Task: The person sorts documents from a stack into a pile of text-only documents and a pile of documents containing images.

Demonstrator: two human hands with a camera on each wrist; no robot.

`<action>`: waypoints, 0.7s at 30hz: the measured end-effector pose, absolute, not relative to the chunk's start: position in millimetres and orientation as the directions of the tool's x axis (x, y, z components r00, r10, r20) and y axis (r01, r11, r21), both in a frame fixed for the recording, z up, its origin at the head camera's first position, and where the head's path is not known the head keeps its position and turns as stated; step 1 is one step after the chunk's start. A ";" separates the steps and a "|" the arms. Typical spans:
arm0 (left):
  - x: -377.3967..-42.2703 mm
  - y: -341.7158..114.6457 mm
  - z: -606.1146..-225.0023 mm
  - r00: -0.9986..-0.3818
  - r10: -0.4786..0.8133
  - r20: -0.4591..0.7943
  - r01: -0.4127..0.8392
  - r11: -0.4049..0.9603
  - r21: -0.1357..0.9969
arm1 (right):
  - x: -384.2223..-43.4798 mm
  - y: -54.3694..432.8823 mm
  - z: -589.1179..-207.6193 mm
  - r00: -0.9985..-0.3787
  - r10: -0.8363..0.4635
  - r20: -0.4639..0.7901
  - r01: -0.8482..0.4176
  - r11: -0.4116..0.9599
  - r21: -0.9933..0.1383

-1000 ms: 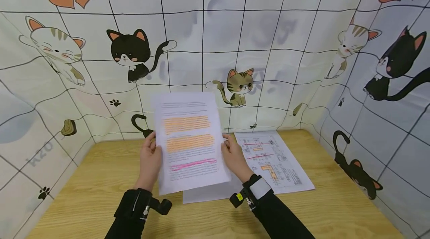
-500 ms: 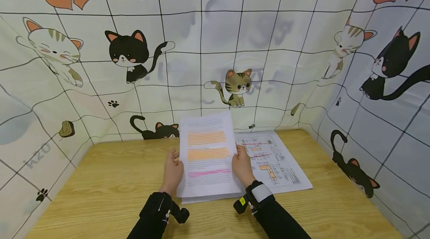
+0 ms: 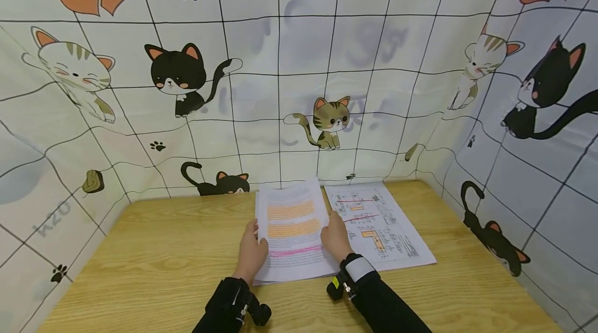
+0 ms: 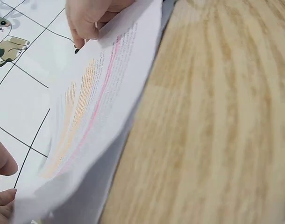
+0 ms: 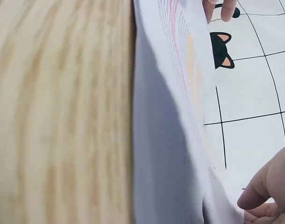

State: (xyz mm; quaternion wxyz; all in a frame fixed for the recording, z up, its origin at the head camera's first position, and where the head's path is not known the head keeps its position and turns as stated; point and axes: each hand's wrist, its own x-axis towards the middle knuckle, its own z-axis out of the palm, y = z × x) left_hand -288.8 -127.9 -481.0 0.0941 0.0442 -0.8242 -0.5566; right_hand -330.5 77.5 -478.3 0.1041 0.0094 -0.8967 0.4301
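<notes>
A printed sheet of paper (image 3: 294, 244) with orange and pink highlighter bands is held by its two side edges, close over the table. My left hand (image 3: 251, 254) pinches the left edge, thumb on top. On the opposite edge, my right hand (image 3: 335, 237) grips the paper the same way. In the left wrist view the sheet (image 4: 119, 88) bows slightly between the hands, and another white sheet (image 4: 103, 172) lies beneath it. The right wrist view shows my right thumb and fingers (image 5: 264, 189) at the paper's edge, with the lower sheet (image 5: 156, 154) under it.
Right beside the held paper lies a sheet with diagrams (image 3: 397, 234), marked with red lines and orange patches. The wooden table (image 3: 154, 265) meets a cat-printed grid cloth (image 3: 261, 99) at the back and sides.
Both hands have lowered the highlighted sheet from upright above the table and carried it right, over the white sheet beside the diagrams. The diagram sheet has stayed put.
</notes>
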 end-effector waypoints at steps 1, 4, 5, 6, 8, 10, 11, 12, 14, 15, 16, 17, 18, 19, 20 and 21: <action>-288.0 -126.3 -481.9 -0.978 -0.173 0.116 0.039 0.394 0.918 | -330.9 77.7 -478.9 -0.979 0.069 0.192 -0.104 0.640 -0.762; -284.6 -122.2 -482.3 -0.976 -0.159 0.149 0.062 0.453 0.890 | -332.1 78.2 -480.3 -0.978 0.060 0.198 -0.109 0.663 -0.741; -283.6 -121.1 -482.4 -0.975 -0.153 0.160 0.071 0.471 0.879 | -332.6 78.1 -480.5 -0.978 0.058 0.202 -0.110 0.676 -0.729; -282.6 -119.8 -482.0 -0.975 -0.147 0.169 0.076 0.491 0.868 | -333.5 78.2 -481.2 -0.977 0.053 0.208 -0.114 0.694 -0.711; -280.5 -117.9 -481.7 -0.975 -0.142 0.171 0.074 0.519 0.852 | -333.9 78.1 -482.4 -0.976 0.045 0.215 -0.118 0.717 -0.687; -279.4 -116.8 -482.6 -0.975 -0.138 0.174 0.074 0.537 0.840 | -334.4 77.8 -483.7 -0.975 0.033 0.220 -0.123 0.746 -0.654; -279.0 -116.6 -483.1 -0.975 -0.137 0.176 0.074 0.542 0.837 | -334.4 77.6 -484.4 -0.977 0.022 0.212 -0.123 0.755 -0.644; -278.4 -116.7 -483.9 -0.975 -0.139 0.173 0.070 0.545 0.835 | -334.1 77.4 -485.1 -0.978 0.009 0.206 -0.127 0.760 -0.638; -277.5 -117.6 -486.1 -0.976 -0.141 0.166 0.063 0.547 0.835 | -333.0 76.4 -485.7 -0.982 -0.006 0.188 -0.128 0.756 -0.642; -277.0 -118.1 -486.7 -0.976 -0.142 0.164 0.060 0.548 0.834 | -332.6 75.8 -485.9 -0.983 -0.014 0.182 -0.129 0.756 -0.641; -276.8 -118.5 -487.5 -0.977 -0.144 0.159 0.055 0.550 0.834 | -332.3 75.3 -486.4 -0.984 -0.022 0.174 -0.131 0.754 -0.644; -276.6 -118.8 -488.1 -0.977 -0.146 0.154 0.049 0.552 0.832 | -331.8 74.8 -486.8 -0.984 -0.028 0.175 -0.137 0.749 -0.649; -276.6 -118.8 -488.3 -0.978 -0.148 0.149 0.042 0.555 0.830 | -331.5 74.4 -487.1 -0.984 -0.031 0.178 -0.141 0.745 -0.652; -276.7 -118.7 -488.3 -0.978 -0.151 0.141 0.033 0.558 0.829 | -331.4 74.0 -487.9 -0.984 -0.034 0.176 -0.143 0.744 -0.653; -276.8 -118.5 -488.1 -0.979 -0.154 0.133 0.024 0.561 0.827 | -331.2 73.8 -488.4 -0.984 -0.040 0.173 -0.144 0.746 -0.650; -277.1 -118.3 -488.2 -0.979 -0.158 0.127 0.015 0.566 0.824 | -331.2 73.6 -489.0 -0.984 -0.045 0.170 -0.145 0.752 -0.643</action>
